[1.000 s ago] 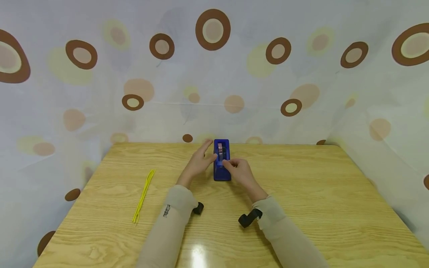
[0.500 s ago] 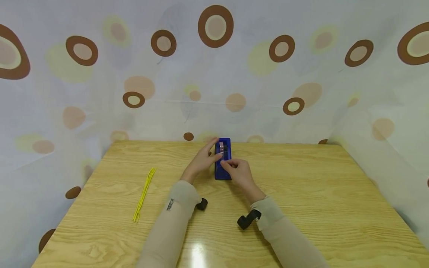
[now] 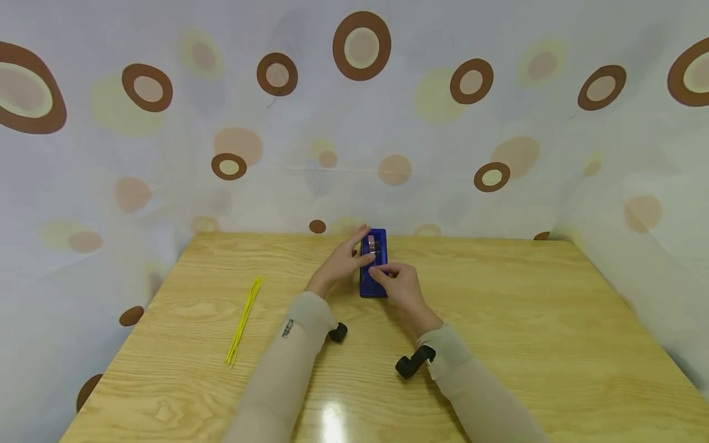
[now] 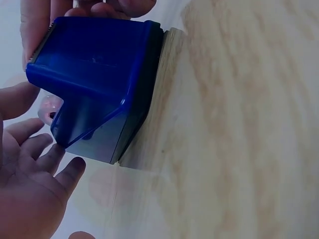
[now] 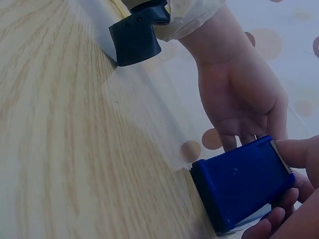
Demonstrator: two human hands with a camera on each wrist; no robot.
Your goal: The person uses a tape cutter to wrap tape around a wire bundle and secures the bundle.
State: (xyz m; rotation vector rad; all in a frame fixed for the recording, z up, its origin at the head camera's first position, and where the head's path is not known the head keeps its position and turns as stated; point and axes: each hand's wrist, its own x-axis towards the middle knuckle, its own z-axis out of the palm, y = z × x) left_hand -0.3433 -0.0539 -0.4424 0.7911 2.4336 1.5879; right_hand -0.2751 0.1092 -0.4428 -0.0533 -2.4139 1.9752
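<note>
A blue tape dispenser (image 3: 372,288) stands near the far edge of the table, with a roll of tape (image 3: 372,245) in its well. My left hand (image 3: 340,264) lies along its left side, fingers extended and thumb reaching over the top by the roll. From the right, my right hand (image 3: 405,288) brings thumb and index finger together at the front of the well, by the toothed cutter (image 5: 282,157). They appear to pinch the tape's end, though the strip itself is hard to see. The left wrist view shows the dispenser's blue front between both hands.
A bundle of yellow cord (image 3: 244,323) lies on the wooden table (image 3: 526,344) to the left. Behind the table hangs a patterned cloth (image 3: 310,123) with brown rings. A black wrist camera (image 3: 414,362) sticks out below the right sleeve.
My left hand has moved slightly right and closer along the dispenser, its thumb now further over the top. The right hand stays at the cutter; the view has shifted a little.
</note>
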